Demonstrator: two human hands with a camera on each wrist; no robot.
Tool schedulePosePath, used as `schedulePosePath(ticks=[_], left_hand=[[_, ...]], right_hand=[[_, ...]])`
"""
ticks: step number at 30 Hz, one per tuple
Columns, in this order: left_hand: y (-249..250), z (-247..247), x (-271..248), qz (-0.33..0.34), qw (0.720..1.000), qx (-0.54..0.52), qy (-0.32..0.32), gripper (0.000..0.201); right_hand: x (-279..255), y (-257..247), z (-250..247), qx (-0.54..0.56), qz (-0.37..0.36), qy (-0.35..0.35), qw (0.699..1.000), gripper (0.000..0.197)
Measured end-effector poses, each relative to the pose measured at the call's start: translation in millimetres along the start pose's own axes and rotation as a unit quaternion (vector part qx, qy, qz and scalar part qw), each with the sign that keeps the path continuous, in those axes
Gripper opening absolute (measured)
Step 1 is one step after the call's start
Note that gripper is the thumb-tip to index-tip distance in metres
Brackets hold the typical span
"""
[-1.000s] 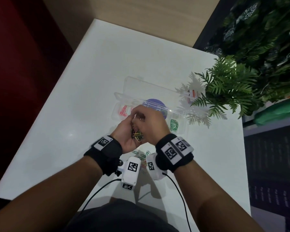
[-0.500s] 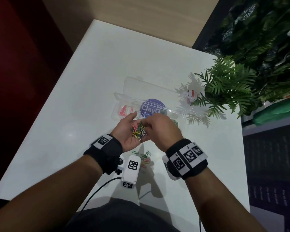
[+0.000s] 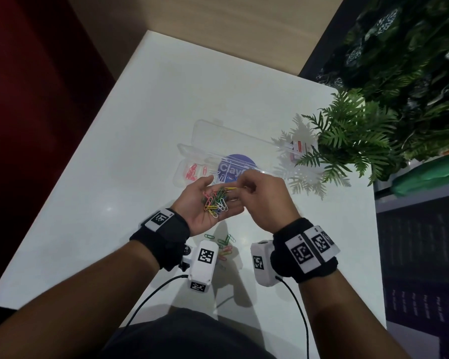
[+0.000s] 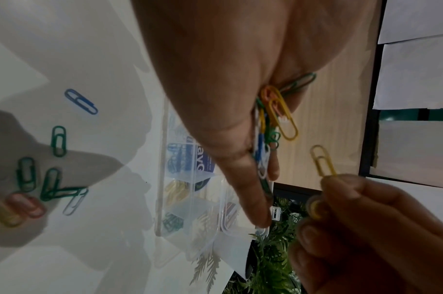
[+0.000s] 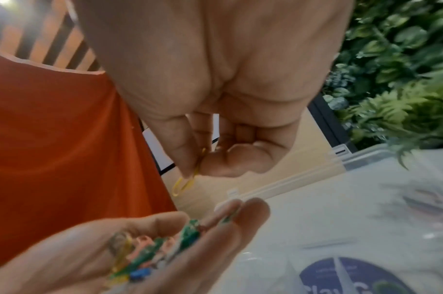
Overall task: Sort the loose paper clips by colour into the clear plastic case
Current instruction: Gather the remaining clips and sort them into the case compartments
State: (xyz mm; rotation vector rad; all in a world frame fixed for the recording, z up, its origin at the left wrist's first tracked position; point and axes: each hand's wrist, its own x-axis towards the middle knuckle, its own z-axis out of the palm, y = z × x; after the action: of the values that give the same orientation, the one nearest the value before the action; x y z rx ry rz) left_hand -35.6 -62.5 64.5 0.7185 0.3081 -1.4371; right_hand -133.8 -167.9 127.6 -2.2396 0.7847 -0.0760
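Since a second ago my hands have drawn apart: my right hand (image 3: 266,200), then bunched over my left palm, has pulled back toward 3 o'clock with a yellow clip (image 4: 323,160) pinched between thumb and forefinger. That grip is narrow, closed on the clip's end, the other fingers curled in; a second yellow loop shows lower among those fingers in the left wrist view, though I cannot tell whether it is another clip. My left hand (image 3: 208,200) lies palm up, fingers relaxed and slightly cupped, cradling a heap of clips (image 3: 217,200) in green, yellow, pink, blue and white.

At 12 o'clock from my hands the case (image 3: 208,161) lies open on the white worktop (image 3: 140,125), its lid folded back toward the far side. Pink clips (image 3: 192,171) sit in its 9 o'clock compartment, with pale ones just beside them. Through the left wrist view I see blue, yellow and green groups in separate compartments. A purple round label (image 3: 233,165) shows at the case's middle.

More loose clips (image 3: 224,244) lie on the worktop at 6 o'clock from my left hand, between my wrists, mostly green with one blue, one white, a pink and a yellow.

A fern (image 3: 347,141) stands at 2 o'clock, its fronds over the case's right end.
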Motion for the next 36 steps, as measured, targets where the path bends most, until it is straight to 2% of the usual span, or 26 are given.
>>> schedulePosePath(ticks=[3, 6, 10, 18, 25, 30, 33, 36], left_hand=[[0.1, 0.4, 1.6, 0.004, 1.000, 0.003, 0.006, 0.059], [0.1, 2.7, 2.0, 0.000, 1.000, 0.022, 0.016, 0.062], [0.7, 0.4, 4.8, 0.002, 0.999, 0.025, 0.043, 0.056], [-0.2, -5.6, 5.9, -0.011, 0.997, 0.033, 0.066, 0.057], [0.3, -0.9, 4.3, 0.000, 0.999, 0.014, 0.043, 0.055], [-0.3, -0.2, 7.0, 0.012, 0.999, 0.004, 0.029, 0.054], [-2.3, 2.2, 9.2, 0.011, 1.000, 0.027, -0.003, 0.046], [-6.0, 5.7, 9.5, 0.009, 0.999, 0.050, -0.011, 0.029]], right_hand=[[-6.0, -5.4, 5.7, 0.042, 0.005, -0.025, 0.999, 0.010], [-12.5, -10.3, 18.6, 0.004, -0.017, -0.076, 0.997, 0.007], [-12.7, -9.4, 26.7, -0.042, -0.028, -0.074, 0.996, 0.006], [-12.7, -12.8, 35.0, -0.129, -0.061, -0.088, 0.986, 0.019], [-12.8, -2.6, 21.0, -0.054, -0.049, -0.086, 0.994, 0.006], [-10.3, 6.0, -4.2, 0.048, -0.004, -0.087, 0.995, 0.016], [-8.0, 8.0, -4.7, 0.048, -0.007, -0.119, 0.992, 0.022], [-2.6, 13.2, -6.6, 0.050, 0.019, -0.101, 0.993, 0.015]])
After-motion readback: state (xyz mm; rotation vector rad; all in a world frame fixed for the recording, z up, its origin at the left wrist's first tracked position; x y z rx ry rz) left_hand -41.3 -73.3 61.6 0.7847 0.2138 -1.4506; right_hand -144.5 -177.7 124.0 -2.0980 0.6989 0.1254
